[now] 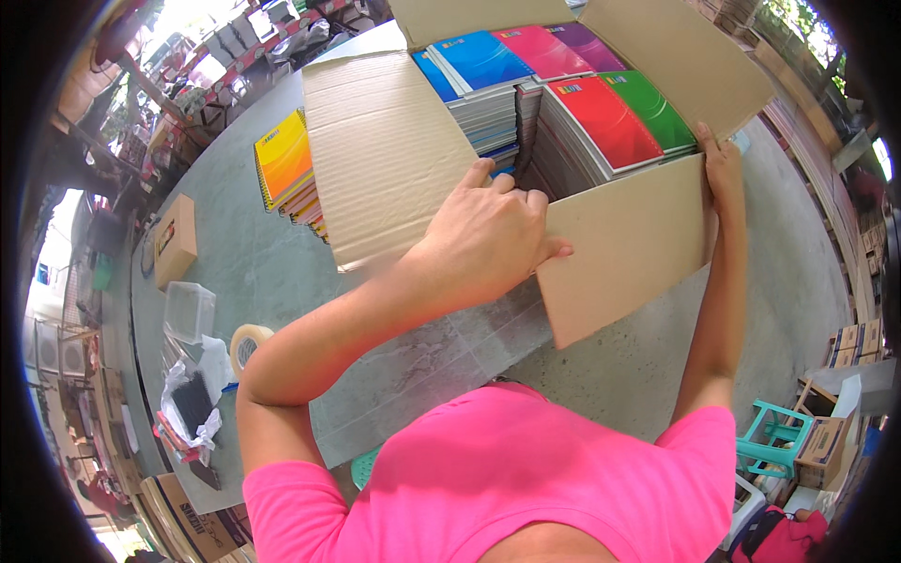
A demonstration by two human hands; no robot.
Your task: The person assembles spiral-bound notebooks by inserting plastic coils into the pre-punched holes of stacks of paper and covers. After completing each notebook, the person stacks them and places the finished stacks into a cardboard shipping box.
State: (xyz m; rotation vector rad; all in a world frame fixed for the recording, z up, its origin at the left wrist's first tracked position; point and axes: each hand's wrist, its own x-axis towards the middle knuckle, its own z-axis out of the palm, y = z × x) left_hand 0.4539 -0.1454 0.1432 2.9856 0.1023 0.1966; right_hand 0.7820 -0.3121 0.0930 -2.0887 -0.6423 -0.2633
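Holding the cardboard carton (631,239), far right on the grey table (228,249), we grip its near corners, left hand (493,228) and right hand (723,171); packed notebooks (605,120) likely make it heavy, its flaps (383,159) flimsy, underside support safest.

Brn box (627,246), blu, pnk, purp, grn nbks (648,108), red nbk (608,122) w/ pale curves, yel-orng nbks (284,158)

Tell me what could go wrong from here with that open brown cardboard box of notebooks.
The tall stack topped by a glossy red notebook has open space to its left and could slump. The open brown cardboard box seems close to the near edge of the flat grey table, so a pull might tip it.
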